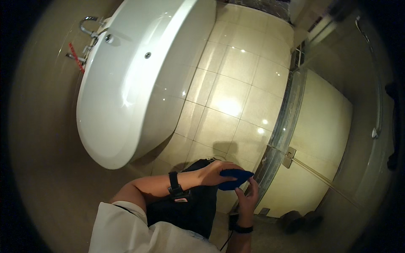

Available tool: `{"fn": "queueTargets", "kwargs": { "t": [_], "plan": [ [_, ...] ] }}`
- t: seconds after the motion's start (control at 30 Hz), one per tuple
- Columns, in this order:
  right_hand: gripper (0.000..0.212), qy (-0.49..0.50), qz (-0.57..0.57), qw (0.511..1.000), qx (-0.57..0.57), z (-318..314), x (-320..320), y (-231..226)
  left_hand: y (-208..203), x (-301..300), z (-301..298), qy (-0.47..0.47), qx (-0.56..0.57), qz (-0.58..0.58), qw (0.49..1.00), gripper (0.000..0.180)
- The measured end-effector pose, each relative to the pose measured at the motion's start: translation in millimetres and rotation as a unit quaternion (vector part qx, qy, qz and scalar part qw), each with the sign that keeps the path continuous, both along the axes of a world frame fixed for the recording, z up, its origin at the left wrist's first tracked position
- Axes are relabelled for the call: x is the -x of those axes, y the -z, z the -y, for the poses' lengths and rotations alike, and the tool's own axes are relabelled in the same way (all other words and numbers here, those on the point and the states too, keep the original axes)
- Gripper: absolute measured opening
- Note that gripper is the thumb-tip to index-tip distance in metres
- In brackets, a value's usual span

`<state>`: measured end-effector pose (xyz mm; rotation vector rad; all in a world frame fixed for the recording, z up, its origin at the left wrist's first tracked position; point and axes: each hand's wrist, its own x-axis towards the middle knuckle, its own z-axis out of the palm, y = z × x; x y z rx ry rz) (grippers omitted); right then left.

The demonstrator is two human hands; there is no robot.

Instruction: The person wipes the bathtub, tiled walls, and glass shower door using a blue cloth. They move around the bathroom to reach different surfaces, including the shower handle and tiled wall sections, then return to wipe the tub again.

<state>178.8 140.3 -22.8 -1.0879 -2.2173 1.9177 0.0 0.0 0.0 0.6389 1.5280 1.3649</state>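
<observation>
A dark blue cloth [234,180], apparently folded, is held between my two hands in front of my body. My left hand [210,172] reaches across from the left and grips its left side, with the thumb on the near face and the fingers behind. From below, my right hand [248,196] pinches the cloth's right corner between thumb and fingers. Black straps with small devices circle both wrists. Parts of the left fingers are hidden behind the cloth.
A white bathtub [133,78] stands at the left, with a chrome tap [87,25] and a red strip [76,57] on its far left side. Pale floor tiles [232,90] run beside it. At the right are a glass shower partition with a metal hinge [289,157] and a shower hose [376,84].
</observation>
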Motion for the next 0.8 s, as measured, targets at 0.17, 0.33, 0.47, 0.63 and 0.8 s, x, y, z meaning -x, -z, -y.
{"fn": "queueTargets", "kwargs": {
  "t": [0.17, 0.33, 0.47, 0.63, 0.8],
  "plan": [
    [0.037, -0.068, -0.079, 0.991, 0.09, 25, 26, -21, -23, -7, 46, -0.093, -0.006, -0.063, 0.994, 0.039],
    [0.028, 0.011, -0.094, 0.955, 0.283, 69, 37, -53, -47, -42, 85, -0.176, 0.068, 0.069, 0.98, 0.055],
    [0.031, 0.004, -0.066, 0.953, 0.294, 100, 38, -76, -64, -66, 116, -0.251, 0.059, 0.04, 0.966, 0.049],
    [0.039, -0.053, -0.074, 0.944, 0.319, 135, 59, -77, -67, -67, 158, -0.238, 0.131, -0.193, 0.943, 0.043],
    [0.034, -0.066, -0.003, 0.943, 0.325, 189, 99, -58, -47, -22, 234, -0.271, 0.11, -0.092, 0.952, 0.061]
  ]
}}
